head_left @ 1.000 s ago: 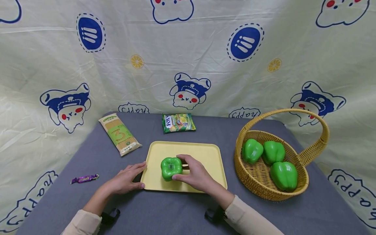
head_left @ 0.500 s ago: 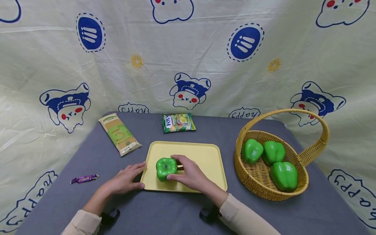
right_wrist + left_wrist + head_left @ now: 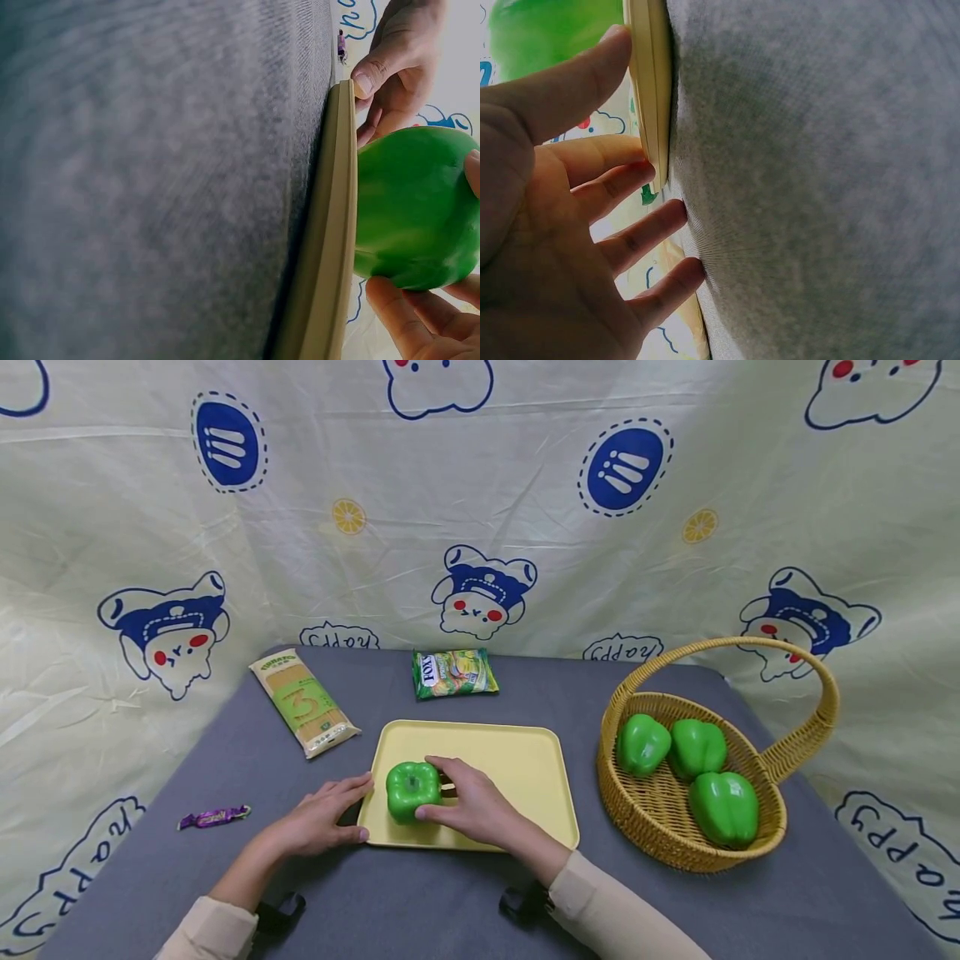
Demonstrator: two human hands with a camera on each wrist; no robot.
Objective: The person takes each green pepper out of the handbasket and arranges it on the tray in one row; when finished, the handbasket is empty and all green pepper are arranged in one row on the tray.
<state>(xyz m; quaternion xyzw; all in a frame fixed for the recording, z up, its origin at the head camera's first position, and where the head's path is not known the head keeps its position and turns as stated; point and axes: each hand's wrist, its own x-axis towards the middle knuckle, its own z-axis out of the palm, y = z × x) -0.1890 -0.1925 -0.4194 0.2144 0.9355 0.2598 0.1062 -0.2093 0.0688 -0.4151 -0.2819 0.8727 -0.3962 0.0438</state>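
Observation:
A shiny green bell pepper (image 3: 412,793) sits at the left part of a pale yellow tray (image 3: 517,768). My right hand (image 3: 474,806) holds it from the right, thumb on the near side and fingers at the far side. In the right wrist view the pepper (image 3: 416,210) stands against the tray's rim, fingertips (image 3: 386,292) on its surface. At the tray's left edge rests my left hand (image 3: 322,818), fingers spread. The left wrist view has its thumb (image 3: 611,60) on the tray rim (image 3: 651,82) and two lower fingertips on the grey cloth.
To the right stands a wicker basket (image 3: 618,806) with a tall handle and three green bell peppers (image 3: 723,810). A noodle packet (image 3: 303,702) lies back left, a green candy bag (image 3: 455,673) behind the tray. A purple-wrapped candy (image 3: 214,817) is at the left.
The right hand has moved left across the tray together with the bell pepper. The left hand stays at the tray's left edge, and the tray has kept its place.

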